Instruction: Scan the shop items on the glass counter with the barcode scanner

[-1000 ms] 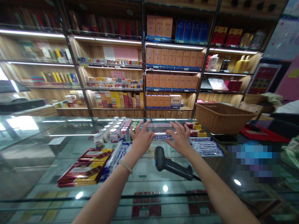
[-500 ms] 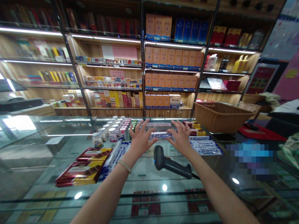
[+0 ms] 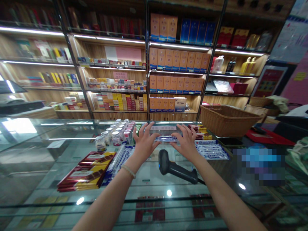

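A slim blue-and-white candy stick pack lies level between my hands above the glass counter. My left hand pinches its left end between thumb and fingers, other fingers raised. At the opposite end, my right hand holds it in a similar pinch. Just below them, a dark handheld barcode scanner rests on the glass, its handle toward my right forearm. More blue-and-white stick packs lie in a pile to the right, and another pile lies beside my left wrist.
Chocolate bars are stacked at the left, with another stack behind my right hand. Several small cans and bottles stand behind my left hand. A wicker basket sits at the back right. Stocked shelves rise beyond the counter.
The stick pack has turned slightly and sits a touch higher, its printed side showing more clearly. Both hands stay almost in the same place.
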Demonstrator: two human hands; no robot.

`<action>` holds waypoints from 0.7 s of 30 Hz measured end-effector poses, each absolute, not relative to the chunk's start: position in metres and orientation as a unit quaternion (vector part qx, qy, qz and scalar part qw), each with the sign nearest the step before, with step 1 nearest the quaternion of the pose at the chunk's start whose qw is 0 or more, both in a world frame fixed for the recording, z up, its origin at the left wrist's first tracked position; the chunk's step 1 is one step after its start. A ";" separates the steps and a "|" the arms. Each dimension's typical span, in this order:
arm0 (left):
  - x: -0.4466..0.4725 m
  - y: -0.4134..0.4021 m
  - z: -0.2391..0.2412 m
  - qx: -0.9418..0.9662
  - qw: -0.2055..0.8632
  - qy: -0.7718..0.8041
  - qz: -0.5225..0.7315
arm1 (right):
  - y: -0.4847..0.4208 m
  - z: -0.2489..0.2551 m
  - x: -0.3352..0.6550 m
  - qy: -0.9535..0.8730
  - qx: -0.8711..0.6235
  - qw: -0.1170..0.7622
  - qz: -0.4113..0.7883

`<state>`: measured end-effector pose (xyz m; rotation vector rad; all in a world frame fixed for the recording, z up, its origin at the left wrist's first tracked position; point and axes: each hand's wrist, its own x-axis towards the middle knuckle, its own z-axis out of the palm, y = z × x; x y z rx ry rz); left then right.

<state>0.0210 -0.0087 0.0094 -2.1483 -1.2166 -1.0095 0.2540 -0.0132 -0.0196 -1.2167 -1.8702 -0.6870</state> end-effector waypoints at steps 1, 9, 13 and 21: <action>0.021 -0.008 0.009 -0.781 0.234 -0.445 -0.369 | -0.013 -0.019 0.254 -0.736 -0.479 0.392 -0.273; 0.021 -0.010 0.009 -0.787 0.228 -0.443 -0.364 | -0.013 -0.018 0.255 -0.721 -0.464 0.414 -0.306; 0.021 -0.010 0.008 -0.787 0.230 -0.444 -0.360 | -0.013 -0.018 0.256 -0.720 -0.465 0.412 -0.310; 0.024 -0.009 0.006 -0.788 0.232 -0.441 -0.361 | -0.013 -0.017 0.256 -0.720 -0.495 0.406 -0.269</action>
